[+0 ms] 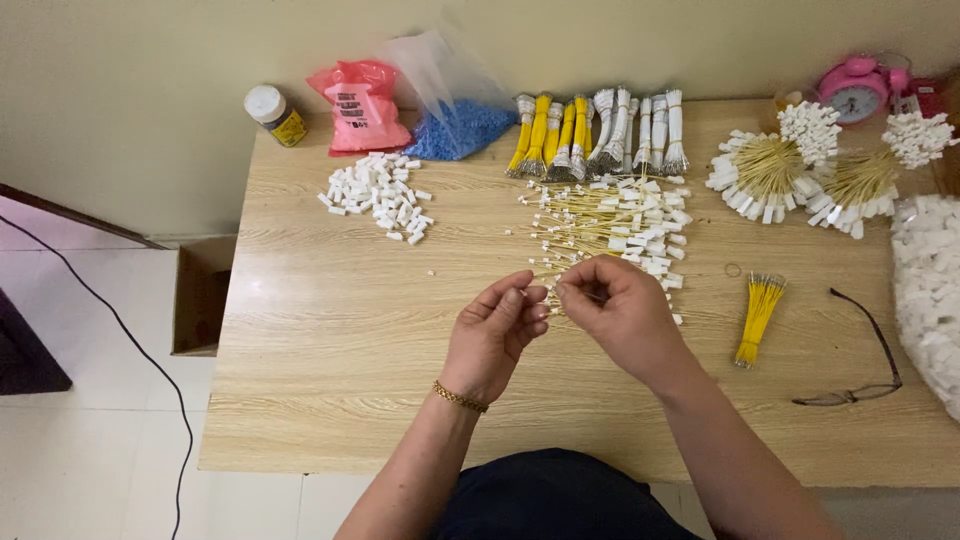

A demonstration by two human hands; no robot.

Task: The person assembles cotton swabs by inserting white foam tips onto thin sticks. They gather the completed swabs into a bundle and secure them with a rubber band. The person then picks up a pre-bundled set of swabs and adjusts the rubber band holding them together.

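My left hand (497,330) and my right hand (615,305) meet over the middle of a wooden table (330,370). Both pinch something small between their fingertips; it looks like a thin yellow wire with a white connector, mostly hidden by the fingers. A gold bracelet (460,397) circles my left wrist. Just beyond my hands lies a loose spread of yellow wires with white connectors (620,220). A pile of loose white connectors (380,195) lies at the far left.
Along the back edge are bundled yellow and white wires (600,130), a blue bag (455,125), a pink bag (360,105), a jar (273,113) and a pink clock (855,88). Finished bunches (775,165) lie at the right, with a yellow wire bundle (758,315), glasses (860,355) and a white heap (930,290).
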